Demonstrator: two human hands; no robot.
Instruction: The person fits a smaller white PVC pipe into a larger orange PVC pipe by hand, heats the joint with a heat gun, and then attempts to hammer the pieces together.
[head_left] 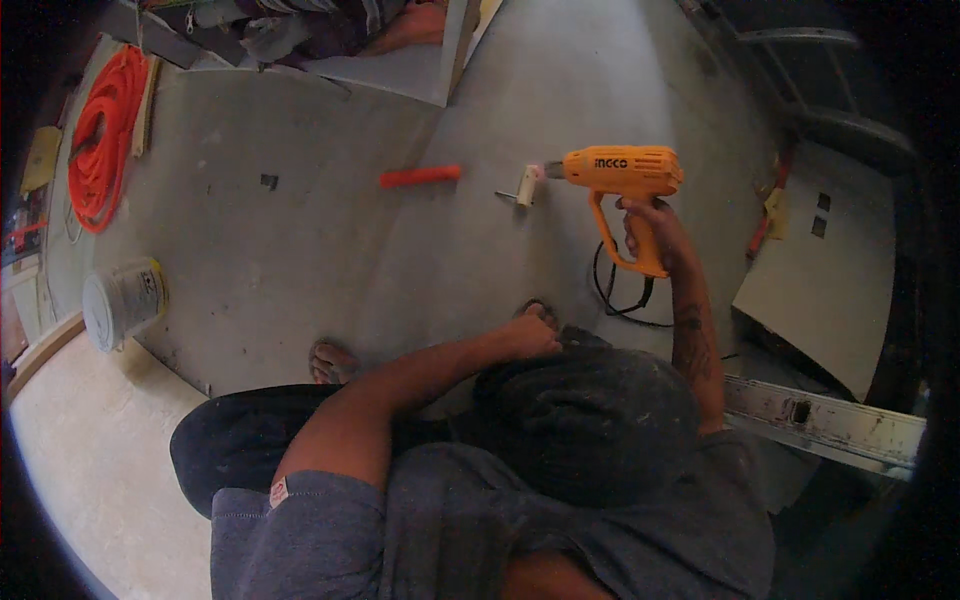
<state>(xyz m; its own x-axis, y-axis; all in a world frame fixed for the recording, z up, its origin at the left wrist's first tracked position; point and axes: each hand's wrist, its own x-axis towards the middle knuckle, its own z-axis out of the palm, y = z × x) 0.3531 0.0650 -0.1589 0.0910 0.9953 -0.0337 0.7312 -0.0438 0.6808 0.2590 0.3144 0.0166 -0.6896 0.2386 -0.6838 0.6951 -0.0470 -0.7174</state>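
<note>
Grey shirt (450,540) lay nearest. Right hand (664,230) held heat gun (625,172), fingers wrapped; left hand (532,338) curled, contents unclear. Heating cream cylinder (527,190) seemed underway; next called for steady aim.

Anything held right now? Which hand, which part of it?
Yes: the right hand holds the orange pistol-shaped heat gun, fingers around its upright handle. Left hand: nothing visibly held.

An orange plastic heat gun (625,171) was held right of centre in the frame's upper half, nozzle (555,171) pointing left, black cord (646,294) curling below. Just beside its tip, at upper centre, was a small cream-coloured cylindrical piece (527,188), slightly tilted, with a thin metal rod.
</note>
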